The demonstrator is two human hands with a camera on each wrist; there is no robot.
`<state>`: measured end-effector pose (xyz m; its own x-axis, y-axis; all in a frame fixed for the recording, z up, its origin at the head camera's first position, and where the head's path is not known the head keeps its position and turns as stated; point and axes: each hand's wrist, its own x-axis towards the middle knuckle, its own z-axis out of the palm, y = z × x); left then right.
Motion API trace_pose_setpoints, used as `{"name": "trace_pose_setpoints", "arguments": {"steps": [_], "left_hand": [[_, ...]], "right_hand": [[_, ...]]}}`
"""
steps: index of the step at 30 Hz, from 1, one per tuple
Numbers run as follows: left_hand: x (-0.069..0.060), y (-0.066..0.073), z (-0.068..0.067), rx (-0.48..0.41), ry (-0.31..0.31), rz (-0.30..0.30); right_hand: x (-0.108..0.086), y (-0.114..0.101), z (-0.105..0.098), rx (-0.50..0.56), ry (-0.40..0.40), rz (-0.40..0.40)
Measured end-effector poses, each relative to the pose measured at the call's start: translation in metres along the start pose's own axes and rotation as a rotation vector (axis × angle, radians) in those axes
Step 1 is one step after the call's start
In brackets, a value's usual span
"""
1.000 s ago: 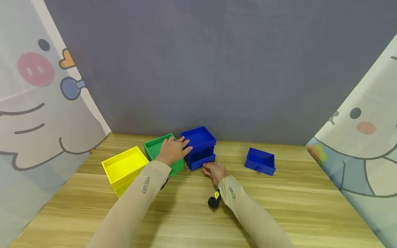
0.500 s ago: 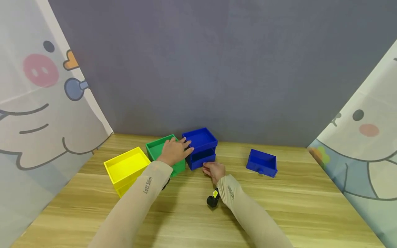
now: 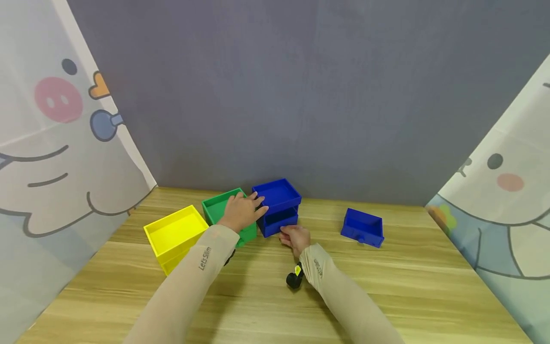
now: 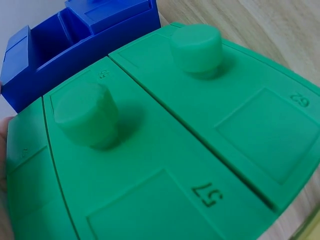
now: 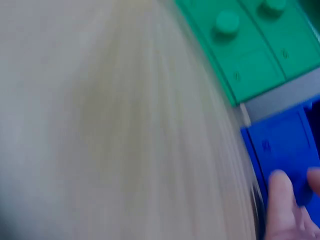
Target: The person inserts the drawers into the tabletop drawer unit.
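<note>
A blue two-level drawer unit (image 3: 277,193) stands near the back wall, its upper slot without a drawer. My right hand (image 3: 296,239) is at the front of its lower blue drawer (image 3: 281,227); in the right wrist view a finger and thumb pinch the drawer's round knob (image 5: 301,194). My left hand (image 3: 240,211) lies over the green drawer unit (image 3: 215,206), fingers spread, fingertips reaching the blue unit's left edge. The left wrist view shows the green drawer fronts (image 4: 150,170) with round knobs. A loose blue drawer (image 3: 363,227) sits on the table to the right.
At the left stands a yellow drawer unit (image 3: 176,231), close beside the green one. A grey wall (image 3: 275,95) rises behind the wooden table (image 3: 386,286). Patterned cloth panels (image 3: 502,200) stand at both sides.
The lower blue drawer has slid slightly farther into its unit, my right hand moving with it. My left hand stays over the green unit. The head view has shifted a little.
</note>
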<state>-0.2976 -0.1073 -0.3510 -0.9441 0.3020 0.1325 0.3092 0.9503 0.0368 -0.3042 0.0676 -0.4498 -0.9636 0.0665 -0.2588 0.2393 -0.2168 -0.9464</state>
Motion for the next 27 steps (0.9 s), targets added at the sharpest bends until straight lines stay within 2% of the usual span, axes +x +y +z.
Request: {"name": "trace_pose_setpoints", "arguments": {"steps": [3, 8, 11, 14, 17, 22, 27], "left_hand": [[0.000, 0.001, 0.000, -0.004, 0.010, 0.010], [0.000, 0.000, -0.003, -0.025, -0.003, 0.009], [-0.001, -0.003, -0.004, -0.034, -0.034, 0.004], [-0.002, -0.008, -0.005, -0.029, -0.049, -0.010], [-0.003, -0.012, -0.005, -0.023, -0.040, -0.015], [-0.003, -0.012, -0.003, -0.032, -0.009, 0.029], [-0.002, -0.010, -0.002, -0.060, -0.003, 0.040]], "right_hand": [[0.001, -0.001, -0.010, -0.087, -0.086, 0.033], [-0.007, -0.016, -0.034, -0.337, -0.231, 0.038], [-0.015, -0.028, -0.055, -0.454, -0.274, 0.038], [-0.022, -0.039, -0.080, -0.489, -0.285, 0.054], [-0.029, -0.047, -0.110, -0.430, -0.275, 0.077], [-0.043, -0.050, -0.161, -0.173, -0.247, 0.136], [-0.054, -0.048, -0.190, 0.033, -0.229, 0.151]]}}
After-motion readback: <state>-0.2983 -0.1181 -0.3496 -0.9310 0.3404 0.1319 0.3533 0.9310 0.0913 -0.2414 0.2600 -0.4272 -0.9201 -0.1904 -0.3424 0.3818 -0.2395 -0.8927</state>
